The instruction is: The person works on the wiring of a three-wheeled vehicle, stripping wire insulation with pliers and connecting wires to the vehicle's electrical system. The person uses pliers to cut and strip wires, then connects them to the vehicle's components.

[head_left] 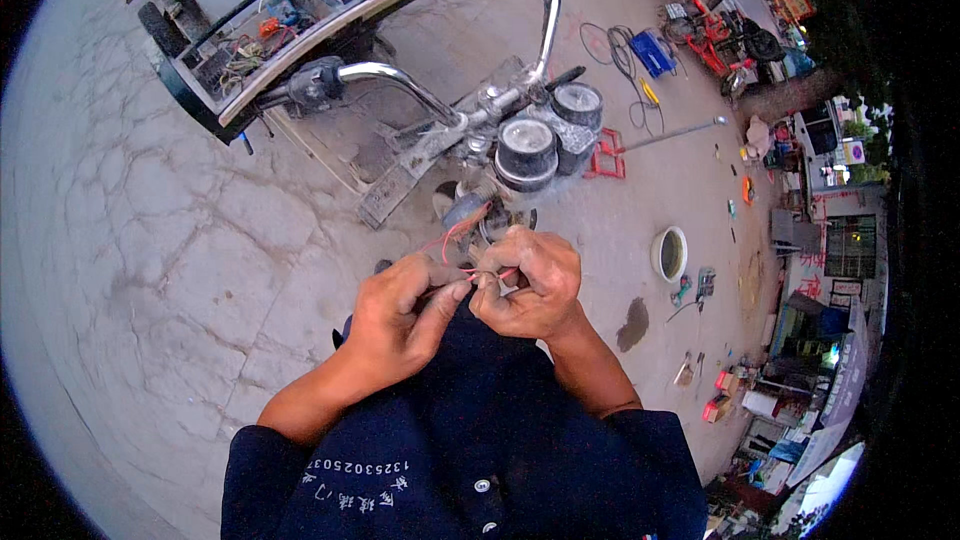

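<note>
My left hand (pixel 405 315) and my right hand (pixel 530 285) pinch thin red wires (pixel 447 245) close together in front of my dark shirt. The wires run up to the front of a motorbike, below two round gauges (pixel 525 150) and between the chrome handlebars (pixel 400 80). Where the wire ends meet between my fingertips is too small to make out.
A cart (pixel 210 0) holding tools and tangled cables stands upper left. On the dusty ground to the right lie a blue case (pixel 652 55), cables, a red metal frame (pixel 607 170), a white bucket (pixel 669 270) and small tools. Vehicles and shopfronts line the far right.
</note>
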{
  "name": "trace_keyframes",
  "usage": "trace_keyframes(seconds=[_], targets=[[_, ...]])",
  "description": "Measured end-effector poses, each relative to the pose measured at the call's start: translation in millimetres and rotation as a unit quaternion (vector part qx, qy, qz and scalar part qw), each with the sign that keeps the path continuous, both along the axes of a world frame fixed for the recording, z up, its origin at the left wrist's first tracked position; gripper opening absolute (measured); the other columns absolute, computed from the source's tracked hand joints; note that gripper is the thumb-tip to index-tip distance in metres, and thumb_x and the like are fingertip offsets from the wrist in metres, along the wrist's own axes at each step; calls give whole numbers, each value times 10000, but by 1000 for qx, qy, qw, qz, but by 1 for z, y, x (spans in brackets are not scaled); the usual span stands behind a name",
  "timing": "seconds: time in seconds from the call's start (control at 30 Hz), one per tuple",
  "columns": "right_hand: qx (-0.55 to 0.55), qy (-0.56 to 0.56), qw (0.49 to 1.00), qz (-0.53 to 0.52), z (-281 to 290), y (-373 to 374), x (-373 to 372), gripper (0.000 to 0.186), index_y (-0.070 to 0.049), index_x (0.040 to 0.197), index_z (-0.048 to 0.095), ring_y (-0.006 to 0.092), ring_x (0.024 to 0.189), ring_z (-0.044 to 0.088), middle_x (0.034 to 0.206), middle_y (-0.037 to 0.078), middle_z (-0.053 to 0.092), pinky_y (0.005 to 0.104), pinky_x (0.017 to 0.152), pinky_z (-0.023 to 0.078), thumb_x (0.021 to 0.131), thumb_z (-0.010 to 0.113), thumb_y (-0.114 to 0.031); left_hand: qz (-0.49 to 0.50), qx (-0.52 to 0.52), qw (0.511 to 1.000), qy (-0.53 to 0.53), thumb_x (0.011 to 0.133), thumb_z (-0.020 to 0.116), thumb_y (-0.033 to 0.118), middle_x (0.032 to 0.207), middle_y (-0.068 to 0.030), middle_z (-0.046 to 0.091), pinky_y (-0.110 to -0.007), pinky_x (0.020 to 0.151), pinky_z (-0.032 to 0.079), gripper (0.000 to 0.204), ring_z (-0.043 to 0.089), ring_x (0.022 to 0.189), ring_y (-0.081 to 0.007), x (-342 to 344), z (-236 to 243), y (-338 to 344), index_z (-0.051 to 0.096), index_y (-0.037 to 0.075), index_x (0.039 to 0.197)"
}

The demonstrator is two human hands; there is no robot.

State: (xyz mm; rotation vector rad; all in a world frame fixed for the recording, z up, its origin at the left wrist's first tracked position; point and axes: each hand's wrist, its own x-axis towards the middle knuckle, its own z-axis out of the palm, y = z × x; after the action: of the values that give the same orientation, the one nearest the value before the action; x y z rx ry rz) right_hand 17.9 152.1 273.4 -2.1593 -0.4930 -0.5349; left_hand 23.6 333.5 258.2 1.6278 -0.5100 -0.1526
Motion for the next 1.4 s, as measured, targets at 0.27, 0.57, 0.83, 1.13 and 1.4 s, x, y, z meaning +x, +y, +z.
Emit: trace_keyframes(seconds=[0.27,0.57,0.83,1.13,1.4], targets=[[-2,-66,997,-38,8,9,-12,149,-69,800,565,164,456,507,589,34,543,284,442,381,675,645,-51,9,18,1000,-23,816,646,10,716,-97,610,-297,532,419,36,559,590,-191,-8,28,4,643,1,850],[160,-76,981,-77,13,-22,-29,75,-18,762,596,130,531,533,640,47,592,258,466,407,698,630,0,55,29,980,-187,703,732,-59,712,-108,602,-292,486,450,194,586,564,-213,-22,38,20,644,-6,868],[205,110,973,10,26,2,-50,218,-14,886,673,72,532,517,696,36,637,226,478,386,686,746,-55,79,39,965,-247,664,761,-42,699,-97,596,-293,464,454,247,585,554,-194,-30,40,15,660,-6,886],[145,102,983,52,15,-5,-58,186,19,818,605,119,580,535,703,80,628,261,557,429,842,709,-134,33,46,976,-209,679,754,-32,706,-85,591,-290,475,444,245,576,550,-203,-33,31,4,659,19,899],[644,206,731,92,-12,-55,-83,204,2,844,569,129,631,511,761,50,587,267,574,411,900,643,-180,-24,11,1000,13,819,671,15,731,-69,605,-256,563,423,66,547,628,-130,-38,7,-26,632,-12,864]])
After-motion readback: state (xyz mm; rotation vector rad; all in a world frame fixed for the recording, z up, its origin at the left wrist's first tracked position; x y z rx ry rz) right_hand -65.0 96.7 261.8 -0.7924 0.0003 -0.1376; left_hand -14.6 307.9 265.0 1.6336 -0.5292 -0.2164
